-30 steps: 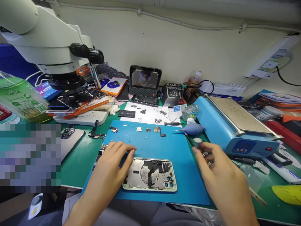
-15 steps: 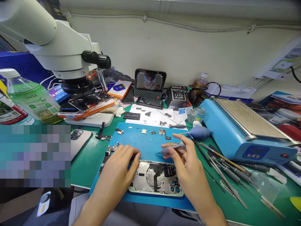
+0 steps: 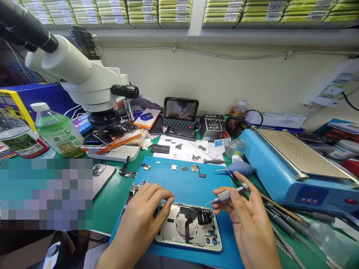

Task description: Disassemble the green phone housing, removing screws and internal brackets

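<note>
My right hand [image 3: 246, 213] pinches a grey precision screwdriver [image 3: 228, 194] between thumb and fingers, the index finger reaching toward its cap. Its thin tip points left, just above the far right edge of an opened phone housing [image 3: 171, 235]. My left hand [image 3: 148, 213] is curled over the housing's far left corner, thumb and index finger closed at its edge. Inside the housing are a round coil [image 3: 186, 226], black flex strips and camera openings. Beneath lies a blue mat [image 3: 168, 186], with small screws and phone parts, among them a metal bracket [image 3: 195, 168].
A microscope [image 3: 95, 89] stands at the left, near two bottles. A blue heating plate machine [image 3: 291, 179] fills the right side. Tweezers and other tools lie in front of it, with a blue air blower [image 3: 241, 168] nearby. White paper [image 3: 185, 146] holds a black battery [image 3: 160, 149].
My right hand has moved right with the screwdriver, away from the middle of the mat. The left hand stays at the housing's corner. The view has tilted up, showing shelved packages.
</note>
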Demonstrator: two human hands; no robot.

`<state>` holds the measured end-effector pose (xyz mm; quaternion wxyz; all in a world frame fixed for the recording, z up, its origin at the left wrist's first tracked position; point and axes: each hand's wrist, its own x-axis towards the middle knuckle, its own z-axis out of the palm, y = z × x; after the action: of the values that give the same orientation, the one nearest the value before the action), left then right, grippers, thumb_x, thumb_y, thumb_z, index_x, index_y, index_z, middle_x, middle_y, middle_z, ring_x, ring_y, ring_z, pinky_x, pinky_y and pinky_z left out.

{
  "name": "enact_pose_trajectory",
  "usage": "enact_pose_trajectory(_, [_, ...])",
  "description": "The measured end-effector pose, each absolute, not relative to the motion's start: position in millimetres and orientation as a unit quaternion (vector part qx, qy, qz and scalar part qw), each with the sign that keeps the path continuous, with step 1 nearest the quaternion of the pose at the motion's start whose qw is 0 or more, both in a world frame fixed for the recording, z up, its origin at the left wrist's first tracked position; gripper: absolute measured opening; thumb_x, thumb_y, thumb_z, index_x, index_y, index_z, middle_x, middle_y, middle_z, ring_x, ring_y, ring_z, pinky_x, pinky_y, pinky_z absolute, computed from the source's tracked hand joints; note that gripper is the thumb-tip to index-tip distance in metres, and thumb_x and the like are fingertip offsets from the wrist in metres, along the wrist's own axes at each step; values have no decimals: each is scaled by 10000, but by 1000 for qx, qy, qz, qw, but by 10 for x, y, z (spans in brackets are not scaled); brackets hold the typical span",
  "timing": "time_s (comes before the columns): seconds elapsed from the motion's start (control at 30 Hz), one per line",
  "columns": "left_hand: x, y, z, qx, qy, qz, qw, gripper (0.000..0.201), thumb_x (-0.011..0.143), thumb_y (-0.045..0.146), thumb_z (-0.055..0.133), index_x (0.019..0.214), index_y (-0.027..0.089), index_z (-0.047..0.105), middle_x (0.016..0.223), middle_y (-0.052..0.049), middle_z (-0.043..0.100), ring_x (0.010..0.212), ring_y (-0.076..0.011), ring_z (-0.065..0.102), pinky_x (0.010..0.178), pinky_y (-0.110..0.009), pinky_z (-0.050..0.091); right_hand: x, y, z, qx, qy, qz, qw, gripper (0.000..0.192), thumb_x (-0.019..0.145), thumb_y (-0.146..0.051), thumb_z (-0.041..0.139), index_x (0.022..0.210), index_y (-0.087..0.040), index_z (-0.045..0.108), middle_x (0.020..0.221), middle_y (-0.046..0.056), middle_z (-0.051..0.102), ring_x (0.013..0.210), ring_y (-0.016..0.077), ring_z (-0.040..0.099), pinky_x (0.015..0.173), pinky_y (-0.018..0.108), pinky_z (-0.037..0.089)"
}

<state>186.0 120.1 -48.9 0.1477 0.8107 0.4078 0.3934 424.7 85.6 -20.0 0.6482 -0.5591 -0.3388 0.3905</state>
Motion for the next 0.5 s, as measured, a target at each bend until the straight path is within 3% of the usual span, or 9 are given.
enact_pose_trajectory(0.33, [1832,1022,-335,820,332,467,3,165,1071,77,601,1121,226,653,887,-5,761,788,-198,617,778,-330,449,4298,769,-282,-551,-277,424,663,948,777,-517,933,1597,-349,488,1096,65,783,861,227,742,705,301,661])
enact_pose_trajectory(0.43, [1530,931,-227,787,400,468,-29,180,1073,104,608,1174,244,660,980,-17,777,874,-203,662,862,-330,476,4291,784,-273,-554,-274,419,665,985,733,-512,958,1591,-333,508,1057,68,783,825,222,729,697,299,661])
enact_pose_trajectory(0.5, [1175,898,-221,749,526,398,-55,162,1093,269,616,1240,268,685,1096,-52,762,1033,-266,670,935,-377,475,4290,781,-278,-553,-276,419,665,986,727,-517,956,1589,-330,513,1051,69,779,827,232,725,690,313,663])
